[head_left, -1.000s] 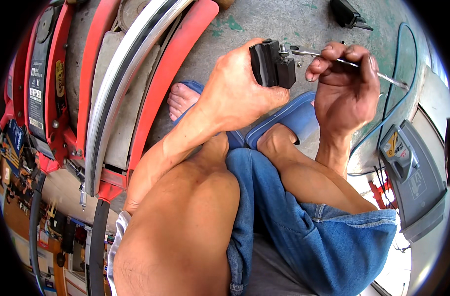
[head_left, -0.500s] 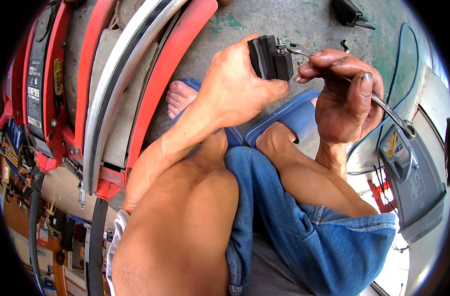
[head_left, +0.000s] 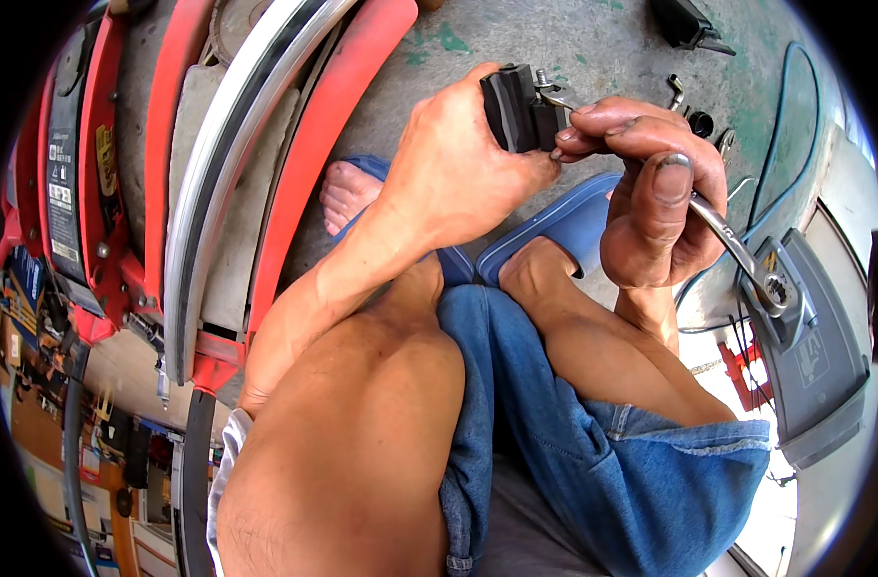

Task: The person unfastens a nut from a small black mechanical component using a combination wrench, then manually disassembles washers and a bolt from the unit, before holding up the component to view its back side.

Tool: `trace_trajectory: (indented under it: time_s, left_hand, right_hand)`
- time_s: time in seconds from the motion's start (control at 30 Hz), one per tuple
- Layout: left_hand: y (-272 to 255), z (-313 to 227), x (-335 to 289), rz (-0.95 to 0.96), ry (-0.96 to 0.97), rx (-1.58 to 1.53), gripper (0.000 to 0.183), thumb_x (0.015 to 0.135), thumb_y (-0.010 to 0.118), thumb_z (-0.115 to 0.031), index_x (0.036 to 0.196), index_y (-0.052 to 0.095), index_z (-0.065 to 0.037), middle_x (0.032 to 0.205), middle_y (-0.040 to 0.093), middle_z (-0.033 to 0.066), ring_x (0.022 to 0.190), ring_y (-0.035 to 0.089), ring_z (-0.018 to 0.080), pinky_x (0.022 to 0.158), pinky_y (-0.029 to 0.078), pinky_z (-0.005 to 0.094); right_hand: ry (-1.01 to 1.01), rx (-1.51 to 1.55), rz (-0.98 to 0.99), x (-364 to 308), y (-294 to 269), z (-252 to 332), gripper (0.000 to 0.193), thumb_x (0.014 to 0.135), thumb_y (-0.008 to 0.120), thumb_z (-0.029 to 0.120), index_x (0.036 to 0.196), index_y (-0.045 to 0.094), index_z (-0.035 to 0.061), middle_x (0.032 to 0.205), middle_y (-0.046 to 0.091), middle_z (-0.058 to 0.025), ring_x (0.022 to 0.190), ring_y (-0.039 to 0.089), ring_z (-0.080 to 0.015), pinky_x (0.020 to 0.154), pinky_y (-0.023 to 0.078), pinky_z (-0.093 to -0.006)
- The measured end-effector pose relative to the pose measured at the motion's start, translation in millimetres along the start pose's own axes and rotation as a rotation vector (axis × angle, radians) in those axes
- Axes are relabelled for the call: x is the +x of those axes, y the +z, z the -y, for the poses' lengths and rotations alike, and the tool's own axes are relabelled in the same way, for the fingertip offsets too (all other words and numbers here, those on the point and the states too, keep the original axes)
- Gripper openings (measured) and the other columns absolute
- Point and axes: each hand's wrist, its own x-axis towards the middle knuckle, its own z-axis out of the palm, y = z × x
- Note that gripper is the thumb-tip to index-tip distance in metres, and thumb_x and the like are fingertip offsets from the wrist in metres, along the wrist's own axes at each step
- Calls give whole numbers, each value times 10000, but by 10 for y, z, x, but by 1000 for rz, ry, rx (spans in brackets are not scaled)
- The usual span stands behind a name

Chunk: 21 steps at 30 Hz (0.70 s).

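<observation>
My left hand (head_left: 449, 159) is wrapped round a black block-shaped part (head_left: 508, 111) made of two pieces side by side, holding it up above the floor. A small metal bolt (head_left: 543, 79) sticks up from the part's top. In my right hand (head_left: 660, 197), whose fingertips are darkened with grime, is a combination wrench (head_left: 727, 240). Its far end reaches in beside the bolt, close to the part; whether it sits on the bolt head or a nut I cannot tell. The ring end points down to the right, out past my palm.
A red and black machine with a curved silver rail (head_left: 208, 173) stands close on the left. Another black part (head_left: 684, 27), a black socket (head_left: 701, 123) and loose tools lie on the floor. At the right are a blue hose (head_left: 812, 106) and a grey case (head_left: 819, 370).
My right hand has moved left toward the black part, bringing the wrench's far end in beside the bolt. The ring end has swung lower. My left hand has barely shifted.
</observation>
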Motion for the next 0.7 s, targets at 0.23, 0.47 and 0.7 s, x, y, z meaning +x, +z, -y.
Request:
trace_trajectory:
  time_s: [0.23, 0.47, 0.7]
  left_hand:
    - [2, -22, 64, -52, 15, 94, 321, 735, 808, -118, 968, 610, -22, 819, 653, 33, 754, 587, 98, 678, 510, 300]
    - [47, -19, 120, 2, 43, 73, 375, 692, 764, -134, 990, 596, 20, 820, 700, 202, 814, 711, 380, 725, 549, 430]
    - [-29, 45, 78, 68, 35, 100, 375, 675, 762, -145, 991, 607, -18, 835, 692, 190, 794, 697, 388, 707, 539, 425]
  right_hand:
    - [-42, -306, 162, 82, -54, 32, 352, 1089, 430, 286, 1097, 577, -34, 1023, 662, -265, 806, 676, -266, 728, 590, -385]
    - [12, -292, 47, 43, -96, 38, 323, 1082, 452, 232, 1075, 600, -56, 1035, 666, -256, 847, 674, -273, 747, 586, -388]
    - [471, 88, -284, -2, -137, -42, 266, 1039, 555, 208, 980, 631, -41, 951, 709, -184, 808, 699, -261, 729, 586, -349]
